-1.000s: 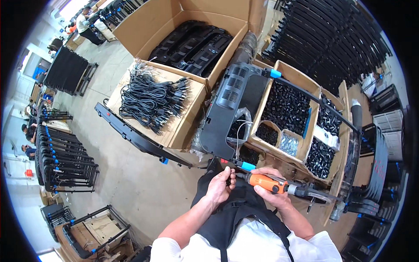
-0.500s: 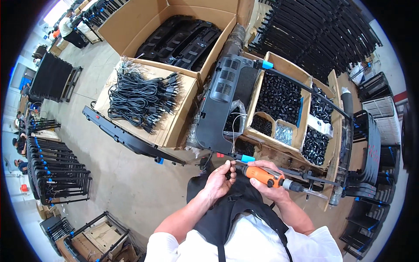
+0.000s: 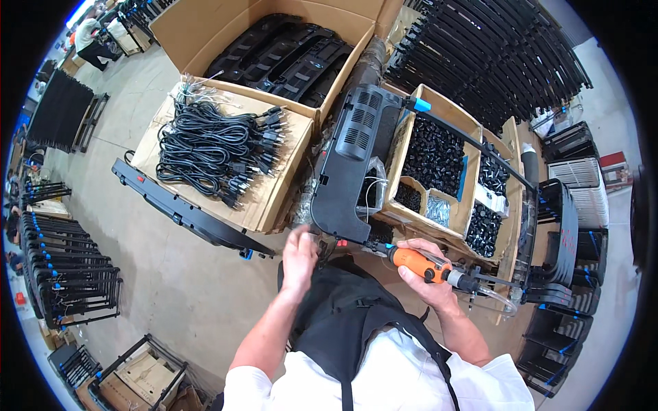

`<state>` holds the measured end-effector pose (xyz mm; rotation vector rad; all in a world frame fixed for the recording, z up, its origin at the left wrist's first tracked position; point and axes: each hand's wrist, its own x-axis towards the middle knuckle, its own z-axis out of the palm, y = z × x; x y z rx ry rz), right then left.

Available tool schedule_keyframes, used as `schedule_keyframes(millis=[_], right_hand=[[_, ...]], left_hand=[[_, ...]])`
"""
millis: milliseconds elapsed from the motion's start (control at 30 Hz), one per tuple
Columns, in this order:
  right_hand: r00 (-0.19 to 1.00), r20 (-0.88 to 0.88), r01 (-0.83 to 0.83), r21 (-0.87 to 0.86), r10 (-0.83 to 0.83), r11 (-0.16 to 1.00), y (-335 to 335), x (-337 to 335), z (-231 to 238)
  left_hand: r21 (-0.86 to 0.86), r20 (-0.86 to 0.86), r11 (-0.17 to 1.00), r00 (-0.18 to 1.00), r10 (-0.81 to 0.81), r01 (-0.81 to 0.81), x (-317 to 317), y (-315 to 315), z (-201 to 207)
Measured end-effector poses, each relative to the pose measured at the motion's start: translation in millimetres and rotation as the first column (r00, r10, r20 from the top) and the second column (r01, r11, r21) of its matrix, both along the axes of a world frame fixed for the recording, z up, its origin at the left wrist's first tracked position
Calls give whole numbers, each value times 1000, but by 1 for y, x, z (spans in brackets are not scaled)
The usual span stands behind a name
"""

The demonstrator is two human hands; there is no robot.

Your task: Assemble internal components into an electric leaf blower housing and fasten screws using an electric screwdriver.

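The right hand (image 3: 433, 291) is clasping the orange pneumatic screwdriver (image 3: 415, 264) just beside the black plastic panel (image 3: 336, 198), presumably for steering its tip, while the left hand (image 3: 299, 260) (blurred; whether pinching anything, I cannot tell) is hovering nearby.

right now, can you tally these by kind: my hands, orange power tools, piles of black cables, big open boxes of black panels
Hands: 2 (left hand, right hand)
Orange power tool: 1
Pile of black cables: 1
Big open box of black panels: 1
Total: 5
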<state>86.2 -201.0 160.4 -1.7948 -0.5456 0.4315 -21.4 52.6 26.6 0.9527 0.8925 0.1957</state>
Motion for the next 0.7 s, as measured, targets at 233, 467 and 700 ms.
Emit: schedule_keyframes(millis=[233,467,700], right_hand=[[1000,-20,-20,-153,17,988,8,6,5],[998,-14,-55,-230,53,972,18,8,10],[987,16,-148,-321,162,936,37,14,8]], left_hand=[[631,-528,456,778,-340,627,36,8,14],[649,-601,327,727,-333,687,35,7,21],[619,-599,371,722,-346,692,33,6,17]])
